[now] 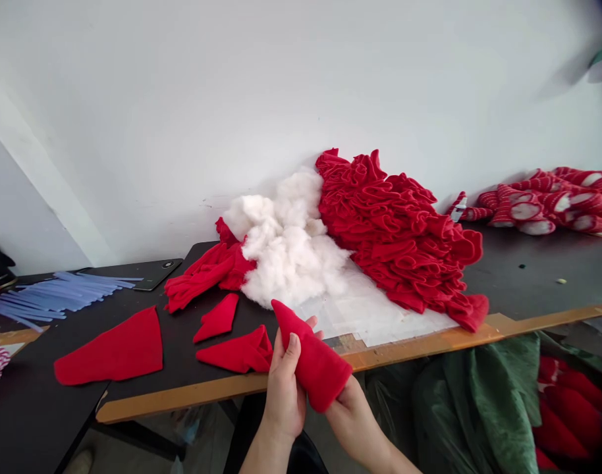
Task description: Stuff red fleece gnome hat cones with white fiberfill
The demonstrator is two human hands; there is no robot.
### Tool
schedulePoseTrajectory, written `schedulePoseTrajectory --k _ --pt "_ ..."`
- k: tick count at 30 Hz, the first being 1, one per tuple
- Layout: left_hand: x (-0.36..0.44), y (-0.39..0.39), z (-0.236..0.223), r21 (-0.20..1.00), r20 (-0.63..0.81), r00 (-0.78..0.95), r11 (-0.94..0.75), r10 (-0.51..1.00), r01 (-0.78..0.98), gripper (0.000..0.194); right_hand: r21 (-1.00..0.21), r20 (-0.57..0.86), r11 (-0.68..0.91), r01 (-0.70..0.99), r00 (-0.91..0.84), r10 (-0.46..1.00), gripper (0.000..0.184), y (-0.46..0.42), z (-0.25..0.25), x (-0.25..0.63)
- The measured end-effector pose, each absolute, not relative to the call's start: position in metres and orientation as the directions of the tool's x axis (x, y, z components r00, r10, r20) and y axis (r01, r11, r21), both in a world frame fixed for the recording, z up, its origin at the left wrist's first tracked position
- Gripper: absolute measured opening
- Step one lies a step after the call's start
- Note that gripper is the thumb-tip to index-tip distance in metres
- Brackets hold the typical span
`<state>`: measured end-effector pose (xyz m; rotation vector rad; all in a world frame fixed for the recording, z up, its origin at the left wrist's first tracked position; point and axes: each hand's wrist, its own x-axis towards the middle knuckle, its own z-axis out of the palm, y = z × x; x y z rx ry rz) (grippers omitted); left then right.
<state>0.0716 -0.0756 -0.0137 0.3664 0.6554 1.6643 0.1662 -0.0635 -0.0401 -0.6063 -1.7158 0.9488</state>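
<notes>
Above the table's front edge, a red cone-shaped fabric hat (317, 359) is between my hands, its pointed tip up and to the left. My left hand (287, 385) is closed around its middle, thumb in front and fingertips showing behind. At the wide lower end, my right hand (353, 411) grips the hat; its fingers are hidden inside or behind the cloth. Just beyond lies a heap of white stuffing (294, 247). Left of my hands are a folded red cone (239, 350), a smaller red piece (218, 318) and a large flat red cone (113, 352).
A tall pile of red fabric pieces (394, 230) stands behind on the right, near striped red stuffed pieces (543, 201) and a small bottle (458, 208). Blue strips (64, 293) and a dark phone-like slab (157, 275) lie left. A green bag (479, 395) hangs below the wooden edge (192, 397).
</notes>
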Motion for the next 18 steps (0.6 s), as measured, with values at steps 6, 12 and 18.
schedulePoseTrajectory --k 6,12,18 --pt "0.077 -0.078 -0.021 0.583 -0.119 -0.198 -0.093 0.973 -0.807 0.061 -0.571 0.777 0.802 0.173 -0.200 0.597 0.041 -0.053 -0.054 0.164" --pt "0.076 -0.076 -0.020 0.576 -0.087 -0.196 -0.111 0.977 -0.810 0.057 -0.879 0.471 0.445 -0.172 -0.159 0.868 0.022 -0.067 -0.042 0.158" --pt "0.074 -0.077 -0.010 0.554 -0.127 -0.240 -0.132 0.963 -0.822 0.054 -0.597 0.758 0.786 0.160 -0.207 0.618 0.038 -0.068 -0.060 0.169"
